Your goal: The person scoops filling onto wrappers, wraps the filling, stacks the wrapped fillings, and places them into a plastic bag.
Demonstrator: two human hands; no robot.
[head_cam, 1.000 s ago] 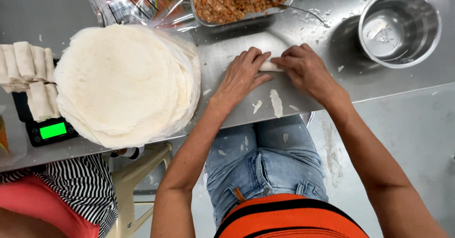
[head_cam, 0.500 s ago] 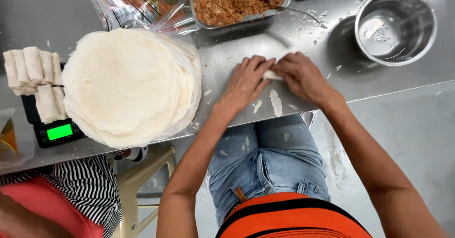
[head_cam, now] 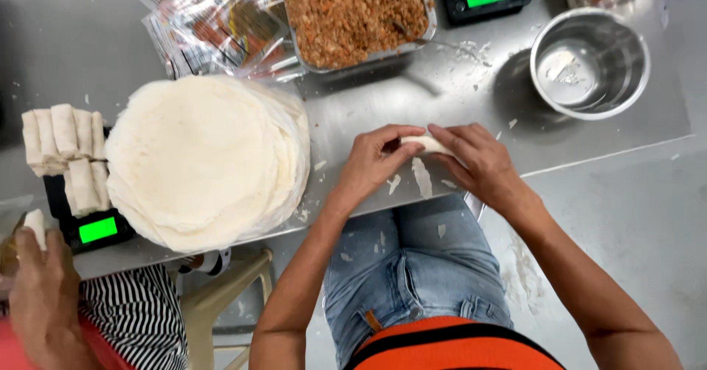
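A small white rolled pastry wrapper (head_cam: 426,144) is pinched between the left hand (head_cam: 374,165) and the right hand (head_cam: 480,165), low over the front edge of the stainless-steel counter (head_cam: 368,112). White scraps are scattered just beneath it. A tall stack of round white wrappers (head_cam: 206,160) is seen to the left — beside it, finished white rolls (head_cam: 62,153) are piled on a black scale with a green display (head_cam: 96,230). A clear tray of orange-brown minced filling (head_cam: 353,13) and a round steel bowl (head_cam: 591,62) are set further back. Another person's hand (head_cam: 40,296) is visible at the lower left.
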